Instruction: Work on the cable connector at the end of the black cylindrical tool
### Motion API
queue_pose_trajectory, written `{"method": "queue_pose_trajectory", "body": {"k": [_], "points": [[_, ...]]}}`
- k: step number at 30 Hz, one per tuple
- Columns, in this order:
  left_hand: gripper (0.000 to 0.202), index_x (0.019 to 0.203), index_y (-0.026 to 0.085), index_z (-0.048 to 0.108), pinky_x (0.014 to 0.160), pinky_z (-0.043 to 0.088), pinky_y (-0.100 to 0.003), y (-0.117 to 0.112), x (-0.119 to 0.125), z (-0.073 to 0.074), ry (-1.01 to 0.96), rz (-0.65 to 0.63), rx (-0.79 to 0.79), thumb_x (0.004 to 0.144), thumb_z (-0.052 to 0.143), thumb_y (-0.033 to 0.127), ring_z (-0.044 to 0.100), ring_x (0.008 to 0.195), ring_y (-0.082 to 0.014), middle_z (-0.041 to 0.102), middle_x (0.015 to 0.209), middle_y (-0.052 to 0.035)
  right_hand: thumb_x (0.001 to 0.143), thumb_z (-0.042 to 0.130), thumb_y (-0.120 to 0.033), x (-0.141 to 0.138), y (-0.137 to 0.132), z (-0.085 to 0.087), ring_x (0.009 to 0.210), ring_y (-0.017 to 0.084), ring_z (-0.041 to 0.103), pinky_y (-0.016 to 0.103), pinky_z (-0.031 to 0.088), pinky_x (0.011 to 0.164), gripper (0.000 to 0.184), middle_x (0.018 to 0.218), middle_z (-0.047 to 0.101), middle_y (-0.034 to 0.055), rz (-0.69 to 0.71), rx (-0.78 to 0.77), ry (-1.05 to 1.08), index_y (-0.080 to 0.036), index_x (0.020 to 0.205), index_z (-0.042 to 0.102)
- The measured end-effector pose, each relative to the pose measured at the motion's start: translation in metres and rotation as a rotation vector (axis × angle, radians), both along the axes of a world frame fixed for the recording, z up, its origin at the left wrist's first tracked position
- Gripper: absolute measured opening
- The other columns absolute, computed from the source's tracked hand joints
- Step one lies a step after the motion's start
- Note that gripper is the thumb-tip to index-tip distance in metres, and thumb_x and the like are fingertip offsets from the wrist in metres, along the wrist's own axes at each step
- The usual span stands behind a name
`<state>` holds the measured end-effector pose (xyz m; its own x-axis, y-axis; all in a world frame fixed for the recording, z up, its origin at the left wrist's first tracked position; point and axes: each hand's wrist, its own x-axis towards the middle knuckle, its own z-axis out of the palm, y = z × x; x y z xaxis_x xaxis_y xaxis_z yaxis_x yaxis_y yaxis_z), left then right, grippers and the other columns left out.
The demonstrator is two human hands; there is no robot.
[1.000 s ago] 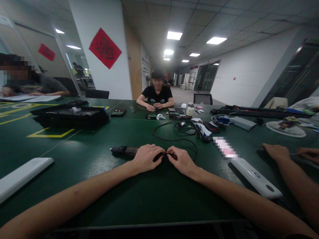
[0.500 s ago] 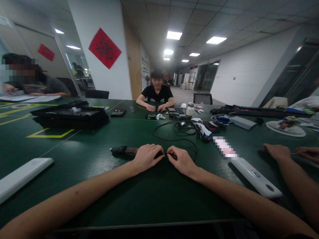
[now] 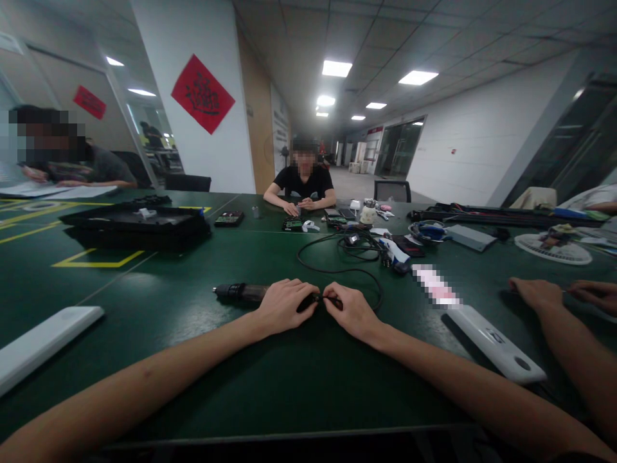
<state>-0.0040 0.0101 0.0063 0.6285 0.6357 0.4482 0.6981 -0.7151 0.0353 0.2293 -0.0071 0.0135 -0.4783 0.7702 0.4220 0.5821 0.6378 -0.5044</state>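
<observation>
My left hand (image 3: 284,305) is wrapped round the rear end of a dark cylindrical electric screwdriver (image 3: 237,292) that lies flat on the green table (image 3: 183,302), its tip pointing left. Just to the right, my right hand (image 3: 351,310) pinches the black cable (image 3: 337,269) where it meets the tool's end. The two hands almost touch. The cable loops away across the table to a tangle of wires further back.
A white flat panel (image 3: 43,341) lies at the near left and a white device (image 3: 496,347) at the near right. A co-worker's hands (image 3: 540,294) rest at the right edge. A black tray stack (image 3: 137,225) sits far left. A person sits opposite with circuit boards.
</observation>
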Motion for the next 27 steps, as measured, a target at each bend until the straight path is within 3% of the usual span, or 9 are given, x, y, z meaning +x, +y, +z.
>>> {"method": "queue_pose_trajectory", "body": {"k": [7,11,16,21,27], "points": [[0.021,0.110,0.027,0.064,0.078,0.045,-0.036,0.0002,0.0008,0.0001,0.005,0.044,0.000,0.100,0.058,0.045,0.067,0.091,-0.0211,0.074,0.100,-0.0004,0.097,0.062,-0.019,0.0001,0.0000,0.0008,0.084,0.018,0.066,0.028,0.051,0.074,0.009,0.099,0.069,0.0038,0.006,0.003,-0.015,-0.021,0.105,0.064],[0.020,0.115,0.029,0.064,0.081,0.046,-0.036,0.0002,0.0001,-0.0004,0.012,-0.009,0.013,0.100,0.058,0.039,0.067,0.095,-0.0202,0.074,0.108,0.0007,0.096,0.061,-0.018,0.0002,0.0015,-0.0017,0.087,0.018,0.066,0.028,0.051,0.077,0.010,0.099,0.069,0.0039,0.008,0.010,-0.009,-0.021,0.106,0.064],[0.019,0.108,0.028,0.065,0.078,0.045,-0.036,0.0012,-0.0006,-0.0013,0.009,0.034,0.010,0.101,0.058,0.044,0.067,0.091,-0.0207,0.074,0.100,0.0012,0.096,0.062,-0.018,0.0003,0.0023,-0.0025,0.086,0.017,0.066,0.027,0.051,0.076,0.011,0.099,0.069,0.0037,0.007,0.000,-0.019,-0.021,0.107,0.064],[0.019,0.116,0.030,0.064,0.081,0.045,-0.036,0.0011,-0.0009,-0.0018,0.005,-0.024,0.019,0.101,0.057,0.039,0.067,0.096,-0.0199,0.074,0.109,0.0013,0.097,0.061,-0.018,0.0004,0.0021,-0.0023,0.087,0.018,0.066,0.027,0.050,0.075,0.011,0.100,0.069,0.0039,0.014,-0.004,-0.022,-0.021,0.107,0.063],[0.019,0.107,0.027,0.065,0.078,0.045,-0.036,0.0034,-0.0006,-0.0045,0.000,0.011,0.019,0.101,0.058,0.044,0.067,0.091,-0.0202,0.074,0.100,0.0011,0.097,0.061,-0.017,-0.0001,0.0020,-0.0032,0.084,0.017,0.065,0.027,0.050,0.074,0.011,0.098,0.068,0.0034,-0.001,0.000,-0.023,-0.021,0.106,0.063]]}}
